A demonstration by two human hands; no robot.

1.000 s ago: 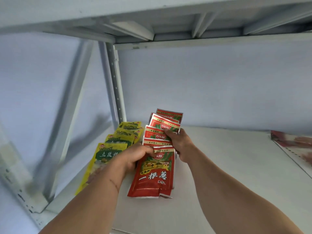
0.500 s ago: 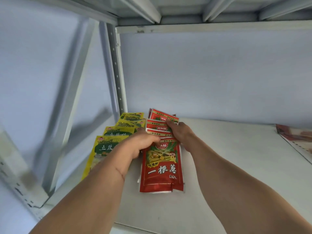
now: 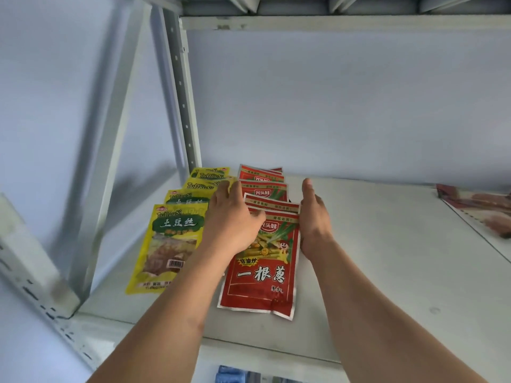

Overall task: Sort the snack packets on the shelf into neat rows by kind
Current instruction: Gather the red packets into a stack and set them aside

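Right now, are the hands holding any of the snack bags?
No, nothing is held. The left hand lies flat and open across the red packets, and the right hand stands straight-fingered against their right edge.

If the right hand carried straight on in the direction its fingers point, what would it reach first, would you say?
The right hand lies edge-on beside the red packet row, fingers straight, pointing toward the back of the shelf. The way ahead looks free up to the pale back wall, though depth is hard to judge.
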